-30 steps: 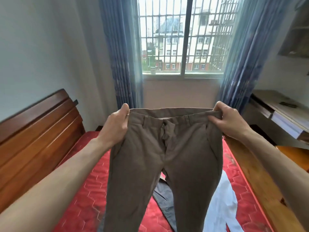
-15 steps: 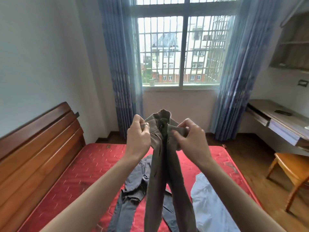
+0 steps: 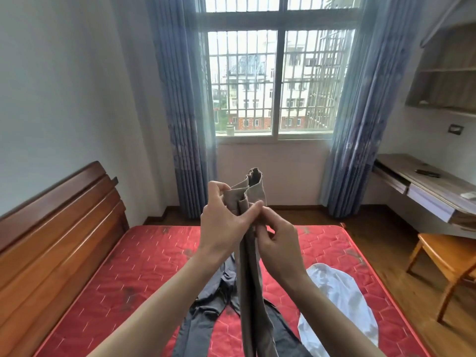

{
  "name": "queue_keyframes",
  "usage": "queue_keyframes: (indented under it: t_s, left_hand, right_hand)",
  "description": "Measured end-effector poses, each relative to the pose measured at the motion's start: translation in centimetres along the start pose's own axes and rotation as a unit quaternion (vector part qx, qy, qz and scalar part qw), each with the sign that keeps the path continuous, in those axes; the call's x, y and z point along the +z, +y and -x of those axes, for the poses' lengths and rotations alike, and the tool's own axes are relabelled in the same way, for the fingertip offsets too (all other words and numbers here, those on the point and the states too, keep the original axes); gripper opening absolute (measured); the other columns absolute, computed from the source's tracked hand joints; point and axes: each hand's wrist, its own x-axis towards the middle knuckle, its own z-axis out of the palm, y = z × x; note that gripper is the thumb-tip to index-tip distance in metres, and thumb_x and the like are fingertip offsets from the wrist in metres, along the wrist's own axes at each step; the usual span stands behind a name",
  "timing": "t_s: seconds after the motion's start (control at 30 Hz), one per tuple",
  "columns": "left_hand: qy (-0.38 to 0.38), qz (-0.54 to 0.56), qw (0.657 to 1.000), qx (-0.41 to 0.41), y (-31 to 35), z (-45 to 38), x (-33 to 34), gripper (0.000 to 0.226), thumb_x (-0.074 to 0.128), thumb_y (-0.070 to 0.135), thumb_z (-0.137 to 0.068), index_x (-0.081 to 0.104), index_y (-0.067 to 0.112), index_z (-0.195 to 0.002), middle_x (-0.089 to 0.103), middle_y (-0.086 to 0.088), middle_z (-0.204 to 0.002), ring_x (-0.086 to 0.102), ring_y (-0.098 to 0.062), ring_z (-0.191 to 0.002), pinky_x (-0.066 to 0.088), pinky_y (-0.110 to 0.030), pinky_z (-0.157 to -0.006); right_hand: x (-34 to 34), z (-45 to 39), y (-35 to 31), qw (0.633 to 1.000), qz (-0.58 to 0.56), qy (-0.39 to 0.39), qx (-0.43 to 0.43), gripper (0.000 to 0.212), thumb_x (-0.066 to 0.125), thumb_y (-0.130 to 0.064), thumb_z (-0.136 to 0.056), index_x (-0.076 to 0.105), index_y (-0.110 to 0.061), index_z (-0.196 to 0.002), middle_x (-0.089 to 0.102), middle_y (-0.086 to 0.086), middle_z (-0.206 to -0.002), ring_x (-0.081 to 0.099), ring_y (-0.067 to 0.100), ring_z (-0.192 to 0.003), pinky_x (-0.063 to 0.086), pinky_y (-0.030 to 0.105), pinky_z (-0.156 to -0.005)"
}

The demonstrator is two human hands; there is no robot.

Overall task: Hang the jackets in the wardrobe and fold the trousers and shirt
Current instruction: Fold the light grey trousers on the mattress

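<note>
- The left hand (image 3: 223, 222) grips the waistband of the brown trousers (image 3: 251, 253), thumb across the front and fingers curled behind the cloth.
- The right hand (image 3: 279, 239) pinches the same waistband just below, its fingertips touching the left thumb.
- The trousers are folded lengthwise, legs together, and hang straight down from both hands over the middle of the red mattress (image 3: 128, 274).
- Grey trousers (image 3: 206, 305) lie flat on the mattress, behind the hanging legs.
- A white shirt (image 3: 337, 297) lies crumpled on the mattress to the right, near the grey trousers.
- A wooden headboard (image 3: 51, 228) stands at left; a chair (image 3: 445, 256) stands at right.
</note>
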Motion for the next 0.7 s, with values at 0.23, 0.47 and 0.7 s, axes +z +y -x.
queue_keyframes:
  t_s: [0.23,0.47,0.7]
  left_hand:
    - [-0.031,0.081,0.996,0.006,-1.7,-0.5,-2.4,0.038,0.055,-0.007,-0.099,0.044,0.027,-0.112,0.064,-0.020,-0.085,0.051,-0.026,-0.067,0.048,-0.052,-0.062]
    - [-0.076,0.180,0.981,0.020,-0.5,-1.4,-5.0,0.039,0.050,-0.012,-0.102,0.047,0.019,-0.125,0.072,0.007,-0.089,0.065,-0.017,-0.083,0.057,-0.031,-0.081]
    - [-0.009,0.099,0.995,-0.017,-2.7,-2.7,-7.9,0.019,0.058,0.011,-0.105,0.059,0.019,-0.122,0.067,-0.002,-0.098,0.061,-0.019,-0.086,0.051,-0.031,-0.081]
  right_hand:
    - [0.0,-1.4,0.7,0.999,-0.033,0.007,-0.029,0.041,0.065,-0.005,-0.097,0.069,-0.031,-0.128,0.074,-0.013,-0.122,0.068,0.013,-0.117,0.056,0.037,-0.091]
    - [-3.0,-5.2,2.5,0.964,-0.173,-0.124,0.160,0.070,0.083,-0.054,-0.081,0.055,-0.038,-0.143,0.071,-0.006,-0.133,0.066,0.011,-0.125,0.055,0.020,-0.095]
    - [0.5,-5.1,1.5,0.966,-0.191,-0.114,0.133,0.023,0.093,-0.030,-0.079,0.080,-0.022,-0.096,0.081,0.003,-0.101,0.076,0.012,-0.093,0.057,0.020,-0.075]
